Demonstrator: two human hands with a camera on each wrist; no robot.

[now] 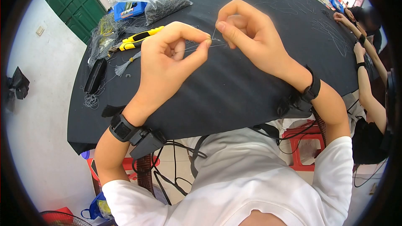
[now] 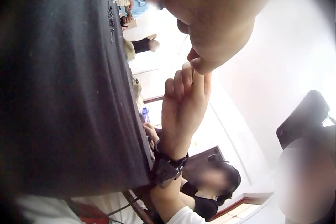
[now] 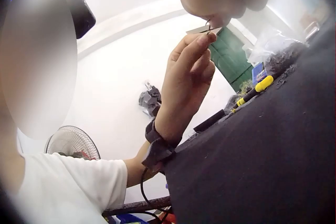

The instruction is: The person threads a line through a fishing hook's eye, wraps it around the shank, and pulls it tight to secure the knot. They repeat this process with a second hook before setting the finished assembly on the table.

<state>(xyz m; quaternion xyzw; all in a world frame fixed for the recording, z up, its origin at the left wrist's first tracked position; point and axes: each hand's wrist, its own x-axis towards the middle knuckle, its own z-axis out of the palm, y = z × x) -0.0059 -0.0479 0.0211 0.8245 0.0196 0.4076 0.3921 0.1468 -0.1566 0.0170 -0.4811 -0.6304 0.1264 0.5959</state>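
Over the black-covered table point(image 1: 201, 109), my left hand point(image 1: 167, 54) pinches a fine grey thread point(image 1: 220, 45) between thumb and index fingertip. My right hand point(image 1: 255, 33) is just to its right, thumb and index finger pinching a thin strand point(image 1: 215, 32) that runs down towards the left fingertips. In the right wrist view a short dark piece of line point(image 3: 209, 26) spans the small gap between the hands. Left of the left hand lie yellow-and-black pliers point(image 1: 134, 42) and a tied bundle of grey threads point(image 1: 127, 64).
A clear bag of dark grey pieces point(image 1: 167, 4) and a blue box point(image 1: 129, 10) stand at the back left, beside tangled thread point(image 1: 101, 37). A black case point(image 1: 96, 76) lies near the left edge. Another person's arms point(image 1: 368, 67) rest at the table's right side.
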